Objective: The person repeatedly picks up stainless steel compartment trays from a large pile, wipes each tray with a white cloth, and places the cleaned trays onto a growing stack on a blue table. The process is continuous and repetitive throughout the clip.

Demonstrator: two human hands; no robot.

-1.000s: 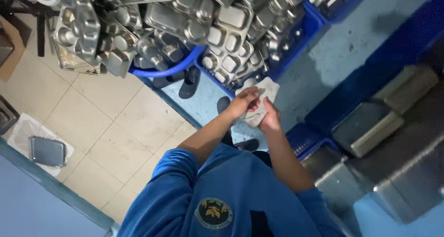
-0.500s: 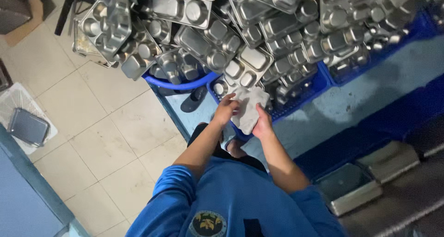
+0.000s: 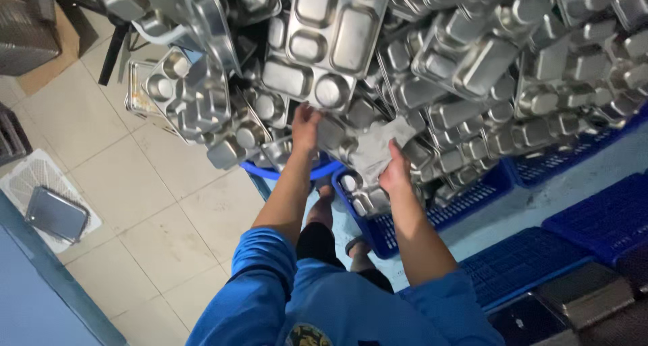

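Cloth (image 3: pixel 379 150), grey and crumpled, sits pinched in the right hand (image 3: pixel 395 172) against the heap of steel trays (image 3: pixel 324 42); the left hand (image 3: pixel 305 126), fingers curled, grips a tray's edge above the blue crates (image 3: pixel 432 214).

Off to my left I see a white perforated basket (image 3: pixel 42 184) on the beige tiled floor (image 3: pixel 169 211) with a flat grey tray (image 3: pixel 56 214) lying in it, a cardboard sheet (image 3: pixel 57 56) at the upper corner, and empty blue plastic crates (image 3: pixel 594 218) along my right.
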